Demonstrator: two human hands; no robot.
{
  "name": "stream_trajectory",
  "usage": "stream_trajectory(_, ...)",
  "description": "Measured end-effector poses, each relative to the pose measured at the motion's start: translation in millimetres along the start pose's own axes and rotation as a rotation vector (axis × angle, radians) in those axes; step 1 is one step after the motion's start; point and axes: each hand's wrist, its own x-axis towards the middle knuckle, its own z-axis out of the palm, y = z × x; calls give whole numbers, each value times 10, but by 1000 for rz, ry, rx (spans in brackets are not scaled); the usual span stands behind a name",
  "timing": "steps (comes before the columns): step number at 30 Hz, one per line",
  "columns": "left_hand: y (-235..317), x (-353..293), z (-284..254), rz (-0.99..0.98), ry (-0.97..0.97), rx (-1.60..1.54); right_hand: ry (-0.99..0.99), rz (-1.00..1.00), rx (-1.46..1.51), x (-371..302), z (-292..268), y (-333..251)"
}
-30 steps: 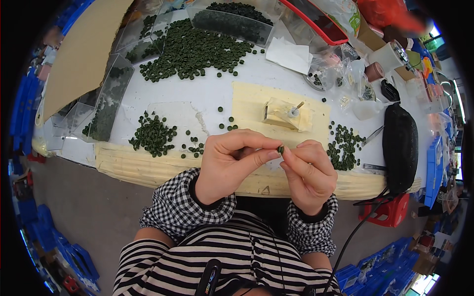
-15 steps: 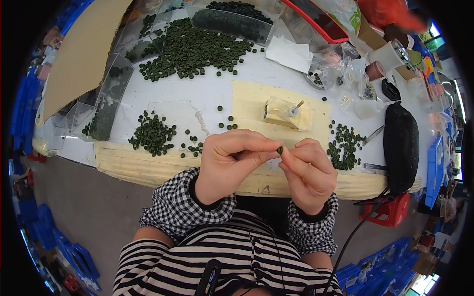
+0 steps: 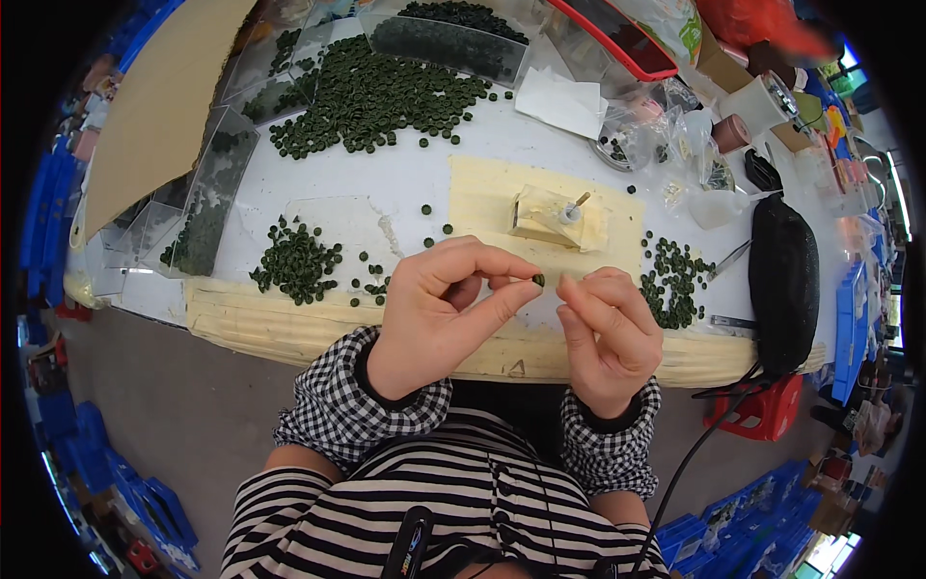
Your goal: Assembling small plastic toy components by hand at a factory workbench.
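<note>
Between the thumb and forefinger of my left hand [image 3: 434,309] is a small dark green disc [image 3: 538,280], its face turned partly toward the right. My right hand [image 3: 614,333] is held just right of it, apart from the disc, thumb and fingers pinched together; whatever is in the pinch, if anything, is too small to make out. Both hands hover over the table's front edge. Beyond them stands a small tape-wrapped block [image 3: 548,230] with a pin in a white collar on top. A loose pile of green discs [image 3: 297,265] lies left of my left hand, and flatter scattered discs [image 3: 675,285] lie right of my right hand.
A large heap of green discs [image 3: 376,96] spreads at the back, beside clear trays [image 3: 449,48]. Cardboard [image 3: 159,106] leans at the left. White paper [image 3: 559,101], a red-cased phone [image 3: 622,39], tweezers [image 3: 730,259] and a black pouch [image 3: 783,280] lie toward the right.
My hands have moved apart; the disc, earlier touched by both, is now in my left fingers only. The left hand has shifted slightly left and up.
</note>
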Motion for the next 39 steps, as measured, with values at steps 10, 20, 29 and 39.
stream_trajectory(10, -37, -25, -188, 103, 70, 627, 63, 116, -36, -21, 27, -8)
stream_trajectory(20, 99, 20, -406, -416, 273, -1265, 118, 169, -90, -18, 21, -9)
stream_trajectory(29, 89, 4, -237, -537, 70, -1369, 87, 172, -327, 277, -93, -30)
stream_trajectory(39, 124, 45, -64, -525, -54, -1163, -65, 144, -387, 543, -38, 187)
